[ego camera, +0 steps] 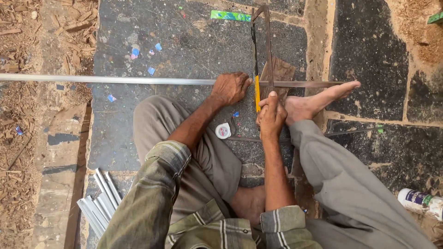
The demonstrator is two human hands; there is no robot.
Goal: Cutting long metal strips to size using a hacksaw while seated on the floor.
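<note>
Down on the stone floor (pixel 194 41), right around the middle of the frame, a person sits cross-legged sawing a long aluminium strip (pixel 115 80) that runs from the left edge across to centre right. The left hand (pixel 230 87) presses down on the strip just left of the cut, fingers curled over and clamped on the metal. The right hand (pixel 271 117) is clenched around the grip of a hacksaw (pixel 261 50) whose frame points up toward the top of the frame, with a yellow bit near the handle. A bare foot (pixel 318 99) pins the strip from the right side, and a small wooden block (pixel 279 71) sits under the metal at the cut spot. As for progress — the blade sits across the strip and the strip reads as one piece on both sides of it, so I'd guess the cut is underway but not through; how deep it's gone I can't tell from this angle. A white tape measure (pixel 223 131) lies just below the left wrist, so the measuring looks done. Lower left there's a stack of similar silvery profiles (pixel 99 203) — whether those are cut pieces or stock waiting, can't say. A white bottle (pixel 420 201) lies at lower right, and sawdust and wood chips (pixel 20 115) cover the left edge.
</note>
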